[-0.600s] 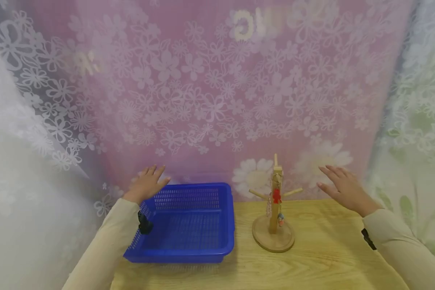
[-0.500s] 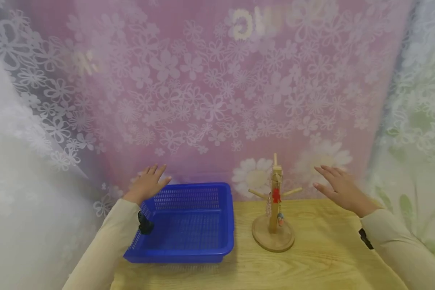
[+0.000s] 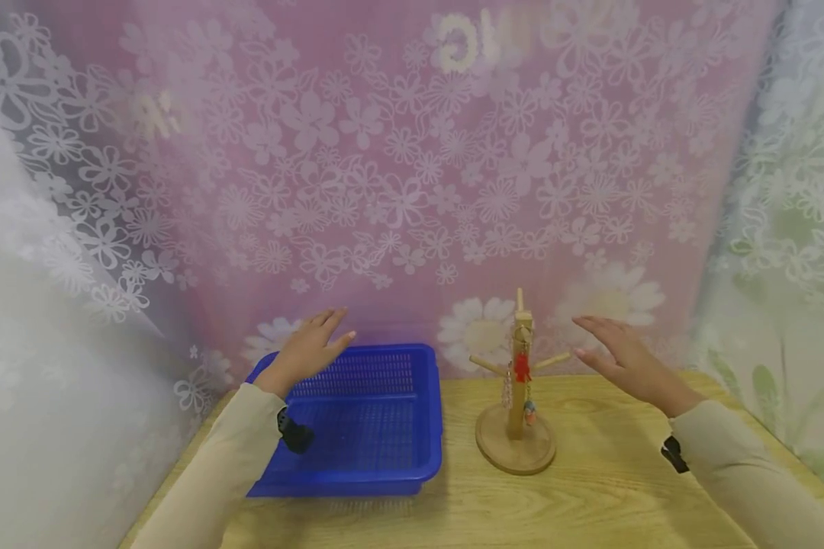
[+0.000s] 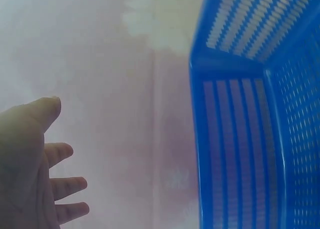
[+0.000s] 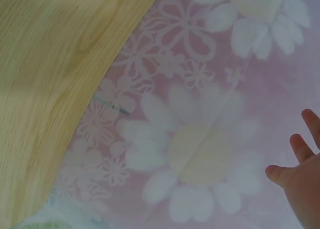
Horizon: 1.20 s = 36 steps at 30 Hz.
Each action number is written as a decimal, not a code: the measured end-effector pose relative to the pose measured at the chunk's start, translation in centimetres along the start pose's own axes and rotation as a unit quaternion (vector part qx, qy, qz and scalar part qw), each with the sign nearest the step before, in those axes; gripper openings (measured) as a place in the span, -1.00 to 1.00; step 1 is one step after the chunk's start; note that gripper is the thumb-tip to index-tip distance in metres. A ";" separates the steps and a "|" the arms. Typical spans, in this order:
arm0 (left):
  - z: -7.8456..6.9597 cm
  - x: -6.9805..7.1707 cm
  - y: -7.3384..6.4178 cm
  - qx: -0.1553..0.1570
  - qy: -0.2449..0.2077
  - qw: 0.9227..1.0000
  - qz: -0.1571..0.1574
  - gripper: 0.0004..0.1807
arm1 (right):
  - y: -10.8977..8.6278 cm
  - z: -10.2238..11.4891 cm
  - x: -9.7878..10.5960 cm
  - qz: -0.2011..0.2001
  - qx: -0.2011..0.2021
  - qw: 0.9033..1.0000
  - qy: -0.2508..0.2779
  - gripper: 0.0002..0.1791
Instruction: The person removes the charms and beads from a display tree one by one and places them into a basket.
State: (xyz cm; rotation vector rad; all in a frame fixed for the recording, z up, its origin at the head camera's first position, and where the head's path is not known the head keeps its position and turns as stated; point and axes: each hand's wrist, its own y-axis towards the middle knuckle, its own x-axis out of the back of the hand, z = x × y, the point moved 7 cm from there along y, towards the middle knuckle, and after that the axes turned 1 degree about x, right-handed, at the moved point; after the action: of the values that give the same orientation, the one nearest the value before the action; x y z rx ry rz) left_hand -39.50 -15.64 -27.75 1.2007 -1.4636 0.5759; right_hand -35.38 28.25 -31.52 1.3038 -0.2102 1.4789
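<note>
My left hand (image 3: 310, 351) hovers above the far left part of a blue plastic basket (image 3: 434, 412), fingers extended and holding nothing. In the left wrist view the thumb and fingers are spread, apart from the basket wall (image 4: 199, 139). To the right of a wooden stand (image 3: 516, 415) with peg arms, my right hand (image 3: 632, 362) is raised in the air, its fingers straight and nothing in them. On the stand hang a red keychain charm (image 3: 523, 367), a pinkish chain (image 3: 507, 389) and a small blue-and-orange charm (image 3: 530, 413).
The basket and stand are on a light wooden table (image 3: 611, 488). Behind it hangs a pink flower-patterned curtain (image 3: 384, 175), with pale curtains at both sides. Black wrist cameras sit under both cuffs, the left camera (image 3: 294, 433) over the basket.
Both hands have moved inward: the left to the right over the basket, the right to the left towards the stand. The basket, stand and charms stay in place.
</note>
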 end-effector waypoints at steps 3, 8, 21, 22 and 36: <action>-1.0 -0.4 0.2 -0.015 -0.021 1.000 -0.004 -0.32 | 0.1 0.5 0.0 -0.004 0.001 1.000 0.017 -0.38; -2.8 -1.3 0.3 -0.043 -0.067 0.997 -0.003 -0.30 | -0.2 1.0 -0.2 0.000 -0.021 0.998 0.066 -0.42; -7.0 -3.3 0.3 -0.053 -0.197 0.979 0.007 -0.31 | -0.7 2.3 -0.9 -0.047 -0.024 0.995 0.079 -0.53; -7.2 -3.4 0.2 -0.052 -0.210 0.976 0.005 -0.30 | -0.8 2.3 -0.9 -0.053 -0.025 0.995 0.078 -0.55; -10.7 -5.9 0.0 -0.043 -0.364 0.930 -0.028 -0.35 | -0.7 2.9 -1.2 -0.108 -0.026 0.987 0.116 -0.69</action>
State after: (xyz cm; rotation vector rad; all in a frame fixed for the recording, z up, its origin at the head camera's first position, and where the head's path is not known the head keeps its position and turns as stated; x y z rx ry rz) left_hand -35.57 -4.38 -30.24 1.4597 -2.0310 -0.0015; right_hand -33.33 25.76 -31.72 1.0666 0.0429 1.4154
